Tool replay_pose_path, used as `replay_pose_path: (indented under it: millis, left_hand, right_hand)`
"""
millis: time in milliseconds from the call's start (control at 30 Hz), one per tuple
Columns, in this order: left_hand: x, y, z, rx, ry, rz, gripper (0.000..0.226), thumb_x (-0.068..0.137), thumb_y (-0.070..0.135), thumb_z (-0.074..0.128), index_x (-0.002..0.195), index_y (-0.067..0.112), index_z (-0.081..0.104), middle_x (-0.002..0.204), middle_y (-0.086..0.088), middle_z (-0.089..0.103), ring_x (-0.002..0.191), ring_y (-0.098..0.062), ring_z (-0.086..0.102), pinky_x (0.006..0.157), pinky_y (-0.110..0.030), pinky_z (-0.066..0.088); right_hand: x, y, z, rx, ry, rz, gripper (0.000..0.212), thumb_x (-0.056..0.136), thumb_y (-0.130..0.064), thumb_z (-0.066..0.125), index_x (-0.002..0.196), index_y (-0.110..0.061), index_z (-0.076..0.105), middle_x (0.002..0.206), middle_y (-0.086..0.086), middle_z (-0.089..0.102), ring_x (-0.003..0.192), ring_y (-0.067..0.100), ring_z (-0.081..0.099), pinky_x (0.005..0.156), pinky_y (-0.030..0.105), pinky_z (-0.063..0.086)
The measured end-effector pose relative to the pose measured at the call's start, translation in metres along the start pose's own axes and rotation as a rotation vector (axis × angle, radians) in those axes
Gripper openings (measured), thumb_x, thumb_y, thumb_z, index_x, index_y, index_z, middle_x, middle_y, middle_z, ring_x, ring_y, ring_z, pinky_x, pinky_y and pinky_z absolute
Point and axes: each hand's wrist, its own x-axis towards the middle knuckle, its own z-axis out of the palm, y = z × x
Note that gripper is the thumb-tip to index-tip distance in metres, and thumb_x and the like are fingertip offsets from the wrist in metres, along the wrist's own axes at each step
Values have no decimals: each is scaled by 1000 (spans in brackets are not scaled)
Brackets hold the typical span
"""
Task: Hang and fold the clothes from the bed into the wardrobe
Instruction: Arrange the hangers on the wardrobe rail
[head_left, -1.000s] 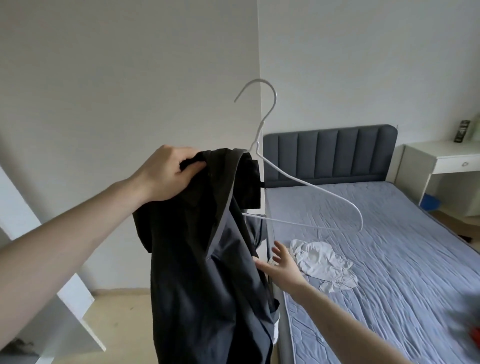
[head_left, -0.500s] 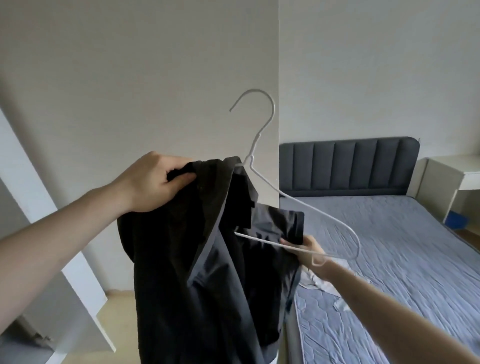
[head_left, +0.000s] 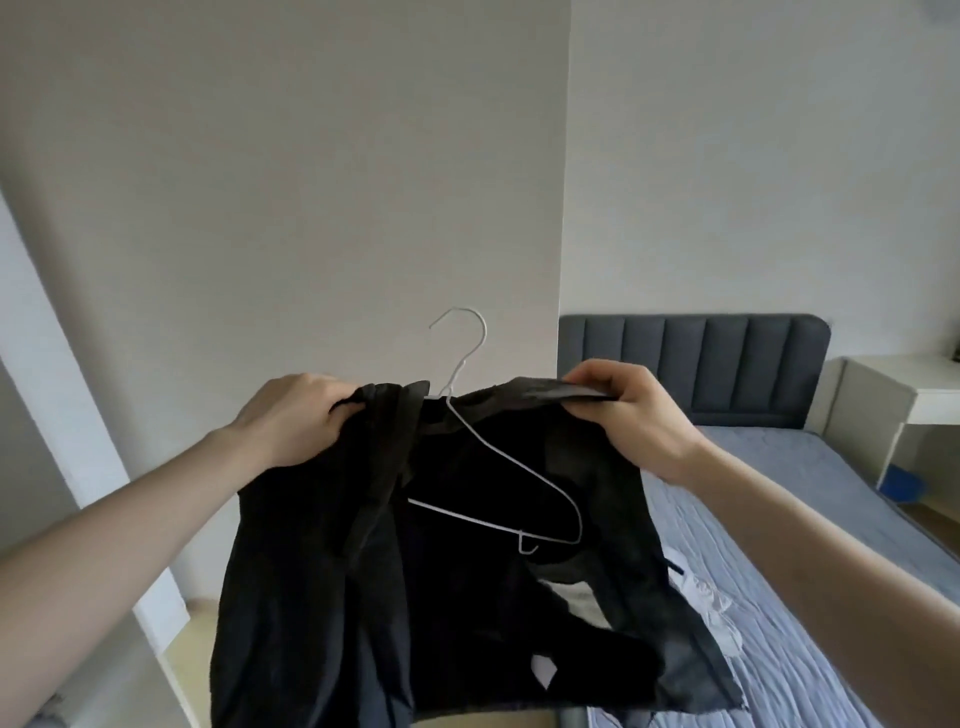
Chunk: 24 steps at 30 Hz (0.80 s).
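A dark grey shirt (head_left: 322, 597) hangs in front of me, spread between both hands. My left hand (head_left: 293, 415) grips its left shoulder, which covers the left arm of a white wire hanger (head_left: 498, 457). My right hand (head_left: 631, 415) grips the shirt's right shoulder and holds it up above the hanger's bare right arm. The hanger's hook sticks up between my hands. A white garment (head_left: 711, 613) lies crumpled on the bed (head_left: 810, 519), partly hidden by the shirt.
The bed with a blue-grey sheet and dark grey headboard (head_left: 696, 364) is to the right. A white desk (head_left: 893, 395) stands beyond it, with a blue object (head_left: 904, 483) underneath. A white wardrobe door (head_left: 78, 415) edge slants at the left.
My right hand has let go of the hanger's bottom bar, taken the shirt's right shoulder and lifted it level with my left hand. The shirt has spread open and the hanger has sunk lower.
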Motion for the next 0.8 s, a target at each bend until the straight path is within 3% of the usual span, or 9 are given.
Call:
replay_pose_path:
  millis: [100,167,267,333,467,567,700,800]
  left_hand:
    - [6,6,8,-56,42,-112,18,100,35,49,84,28,55,79,13,57,73,-22,55,58,-33,37]
    - [9,17,9,-84,89,-151,16,96,27,55,81,29,51,75,11,54,70,-24,53,54,-31,32]
    - [13,34,6,-112,143,-165,14,90,21,59,80,24,50,69,8,52,64,-28,50,50,-29,26]
    - [14,43,5,-140,182,-182,17,89,21,60,78,19,47,64,3,52,61,-31,49,49,-30,25]
    - [13,62,6,-275,249,-271,27,89,27,60,74,17,40,58,1,52,57,-30,50,49,-31,31]
    - [12,79,11,-363,277,-301,23,88,33,60,76,19,45,60,2,55,60,-25,53,54,-33,39]
    - [11,88,19,-424,259,-344,22,90,37,61,81,21,49,63,2,59,66,-28,57,60,-36,47]
    - [9,79,25,-419,254,-401,31,90,39,63,79,15,45,61,-1,56,67,-34,55,59,-36,44]
  right_hand:
    - [-29,-15,38,-108,-179,-56,19,92,-11,66,93,-31,65,86,-9,72,74,6,65,71,24,52]
    - [-49,-11,68,-309,-281,-156,17,92,-21,64,93,-36,55,85,-14,66,71,4,60,65,20,49]
    - [-60,10,99,-454,-300,-266,24,94,-27,59,90,-40,40,86,-13,56,73,12,52,66,32,46]
    - [-55,25,109,-402,-241,-235,25,96,-21,59,87,-34,39,88,-10,54,75,15,50,68,36,45]
    - [-41,45,131,-116,-29,-129,22,96,-10,60,87,-27,50,86,-12,60,78,9,55,72,32,50]
    - [-31,48,149,73,-13,-68,19,98,-12,58,108,-28,63,98,-5,70,95,19,69,81,45,62]
    - [-22,58,148,94,-20,14,34,99,-7,57,119,-34,64,106,-7,72,92,13,71,68,41,65]
    - [-26,65,136,-42,-146,19,38,95,-16,67,130,-29,61,113,-8,70,90,7,71,84,39,63]
